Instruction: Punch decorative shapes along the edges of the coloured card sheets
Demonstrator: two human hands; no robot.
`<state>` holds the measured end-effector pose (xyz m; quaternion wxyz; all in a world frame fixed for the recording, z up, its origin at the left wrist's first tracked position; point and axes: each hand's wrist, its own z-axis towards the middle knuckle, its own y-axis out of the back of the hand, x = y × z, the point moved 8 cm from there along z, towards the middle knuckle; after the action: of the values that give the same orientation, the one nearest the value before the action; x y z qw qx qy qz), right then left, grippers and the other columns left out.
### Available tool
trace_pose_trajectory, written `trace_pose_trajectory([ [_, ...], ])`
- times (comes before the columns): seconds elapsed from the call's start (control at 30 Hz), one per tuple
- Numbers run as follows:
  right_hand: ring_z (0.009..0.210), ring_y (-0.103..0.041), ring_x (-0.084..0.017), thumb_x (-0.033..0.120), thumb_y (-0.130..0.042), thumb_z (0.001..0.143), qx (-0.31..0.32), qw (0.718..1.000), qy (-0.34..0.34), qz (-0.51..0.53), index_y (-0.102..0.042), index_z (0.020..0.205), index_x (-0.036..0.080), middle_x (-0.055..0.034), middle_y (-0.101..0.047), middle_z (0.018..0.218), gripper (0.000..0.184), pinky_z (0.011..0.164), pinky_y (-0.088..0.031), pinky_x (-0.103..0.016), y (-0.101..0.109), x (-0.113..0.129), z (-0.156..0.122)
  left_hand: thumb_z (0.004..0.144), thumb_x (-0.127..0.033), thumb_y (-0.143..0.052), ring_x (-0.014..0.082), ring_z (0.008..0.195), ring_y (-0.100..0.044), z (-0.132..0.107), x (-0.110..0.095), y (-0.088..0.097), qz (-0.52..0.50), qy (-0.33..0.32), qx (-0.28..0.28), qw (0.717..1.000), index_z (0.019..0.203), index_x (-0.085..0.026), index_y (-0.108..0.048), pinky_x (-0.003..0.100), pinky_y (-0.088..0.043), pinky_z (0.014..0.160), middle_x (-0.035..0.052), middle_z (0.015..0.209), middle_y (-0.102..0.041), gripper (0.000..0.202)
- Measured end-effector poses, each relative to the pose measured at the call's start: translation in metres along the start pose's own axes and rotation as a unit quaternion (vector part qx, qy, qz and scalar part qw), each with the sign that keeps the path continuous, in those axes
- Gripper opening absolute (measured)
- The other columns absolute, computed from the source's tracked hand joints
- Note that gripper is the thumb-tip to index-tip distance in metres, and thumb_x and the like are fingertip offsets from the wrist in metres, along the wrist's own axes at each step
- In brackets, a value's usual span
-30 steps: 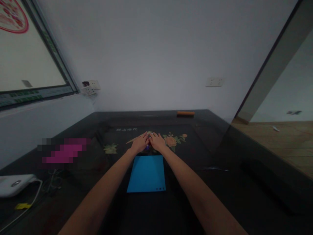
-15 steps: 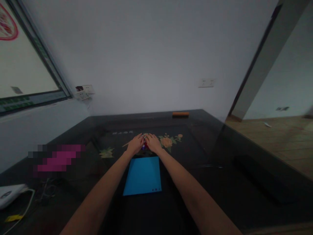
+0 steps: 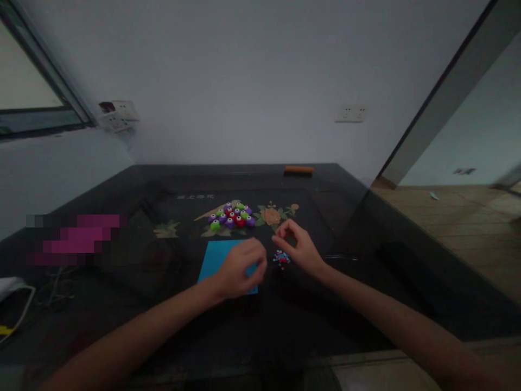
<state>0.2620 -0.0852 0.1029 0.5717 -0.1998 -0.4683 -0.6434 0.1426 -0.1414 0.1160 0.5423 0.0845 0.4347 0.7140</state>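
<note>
A cluster of small purple, red and green pieces (image 3: 232,215) lies on the dark table (image 3: 163,304), beyond a blue sheet (image 3: 217,258). My left hand (image 3: 240,271) rests curled over the right part of the blue sheet; what it holds, if anything, is hidden. My right hand (image 3: 297,244) hovers to the right of the sheet with thumb and forefinger pinched together. A small heap of pink and blue bits (image 3: 280,258) lies just below that hand.
An orange bar (image 3: 298,170) lies at the table's far edge. A white device with a cable (image 3: 12,293) sits at the left. Wall sockets (image 3: 350,113) are on the back wall. A wooden floor (image 3: 459,217) opens to the right past the table's edge.
Both hands have drawn back from the cluster, uncovering the coloured pieces. The left now lies on the blue sheet, the right moved to the right of it. The view shifted.
</note>
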Motion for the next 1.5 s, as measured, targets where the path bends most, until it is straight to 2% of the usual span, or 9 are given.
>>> trace_pose_trajectory([
  [0.1,0.052,-0.034,-0.008,0.026,-0.057,0.078,0.053,0.998,-0.017,-0.013,-0.028,0.058,0.021,0.0061,-0.035,0.055,0.036,0.05,-0.028,-0.021,-0.017,0.008,-0.049,0.075,-0.016,-0.045,0.0122,0.05,-0.041,-0.032,-0.055,-0.042,-0.084,-0.072,0.072,0.991,0.054,-0.021,-0.035,0.026,-0.03,0.046,-0.0018,0.051,-0.045,0.023],
  [0.17,0.045,-0.023,-0.006,0.022,-0.054,0.078,0.101,0.994,-0.032,0.0,-0.021,0.053,0.021,0.008,-0.024,0.049,0.041,0.044,-0.02,-0.021,-0.036,0.004,-0.075,0.07,-0.014,-0.047,0.0106,0.042,-0.031,-0.05,-0.068,-0.066,-0.114,-0.089,0.124,0.982,0.05,-0.022,-0.026,0.028,-0.023,0.041,-0.005,0.044,-0.035,0.03],
  [0.23,0.043,-0.02,-0.005,0.02,-0.049,0.08,0.148,0.988,-0.027,0.044,-0.017,0.05,0.02,0.0081,-0.021,0.047,0.044,0.043,-0.018,-0.022,-0.055,-0.001,-0.094,0.066,-0.011,-0.052,0.0092,0.04,-0.027,-0.063,-0.068,-0.087,-0.136,-0.104,0.207,0.963,0.049,-0.021,-0.022,0.026,-0.022,0.039,-0.0071,0.043,-0.03,0.035],
  [0.33,0.044,-0.018,-0.006,0.023,-0.05,0.08,0.21,0.973,-0.014,0.091,-0.015,0.049,0.02,0.0081,-0.02,0.046,0.047,0.043,-0.017,-0.023,-0.073,-0.009,-0.112,0.064,-0.008,-0.055,0.0091,0.041,-0.026,-0.076,-0.059,-0.102,-0.165,-0.119,0.287,0.936,0.05,-0.021,-0.023,0.025,-0.021,0.039,-0.008,0.044,-0.026,0.037],
  [0.57,0.043,-0.022,-0.006,0.017,-0.053,0.073,0.328,0.933,-0.019,0.15,-0.02,0.047,0.02,0.0084,-0.022,0.044,0.042,0.044,-0.02,-0.021,-0.086,-0.02,-0.126,0.071,-0.003,-0.053,0.0074,0.036,-0.019,-0.096,-0.032,-0.13,-0.288,-0.02,0.341,0.895,0.051,-0.021,-0.011,0.025,-0.018,0.037,-0.0086,0.043,-0.013,0.049],
  [0.73,0.04,-0.021,-0.005,0.006,-0.049,0.06,0.299,0.93,-0.061,0.204,-0.021,0.046,0.019,0.009,-0.021,0.043,0.034,0.04,-0.017,-0.02,-0.079,-0.015,-0.114,0.073,0.0,-0.048,0.0048,0.038,-0.027,-0.082,-0.032,-0.118,-0.368,0.042,0.347,0.862,0.049,-0.02,-0.021,0.02,-0.023,0.04,-0.0091,0.043,-0.021,0.042],
  [0.9,0.039,-0.019,-0.004,0.003,-0.047,0.057,0.324,0.927,-0.075,0.174,-0.021,0.045,0.019,0.0097,-0.018,0.043,0.033,0.04,-0.016,-0.02,-0.079,-0.009,-0.112,0.063,-0.001,-0.05,0.0047,0.039,-0.025,-0.069,-0.035,-0.101,-0.383,0.065,0.326,0.862,0.051,-0.022,-0.018,0.022,-0.019,0.039,-0.0093,0.046,-0.019,0.04],
  [1.1,0.04,-0.02,-0.004,0.002,-0.048,0.055,0.323,0.931,-0.073,0.154,-0.022,0.046,0.019,0.0099,-0.019,0.044,0.032,0.041,-0.016,-0.02,-0.079,-0.014,-0.116,0.073,-0.006,-0.047,0.0043,0.038,-0.022,-0.062,-0.036,-0.093,-0.384,0.066,0.274,0.879,0.051,-0.021,-0.023,0.02,-0.019,0.038,-0.0091,0.046,-0.022,0.037],
  [1.5,0.041,-0.018,-0.004,0.003,-0.048,0.055,0.333,0.931,-0.071,0.133,-0.023,0.045,0.018,0.0101,-0.017,0.044,0.031,0.041,-0.015,-0.02,-0.081,-0.014,-0.114,0.075,-0.009,-0.046,0.0035,0.039,-0.02,-0.063,-0.037,-0.095,-0.362,0.074,0.305,0.878,0.05,-0.021,-0.019,0.018,-0.018,0.038,-0.0092,0.045,-0.02,0.039],
])
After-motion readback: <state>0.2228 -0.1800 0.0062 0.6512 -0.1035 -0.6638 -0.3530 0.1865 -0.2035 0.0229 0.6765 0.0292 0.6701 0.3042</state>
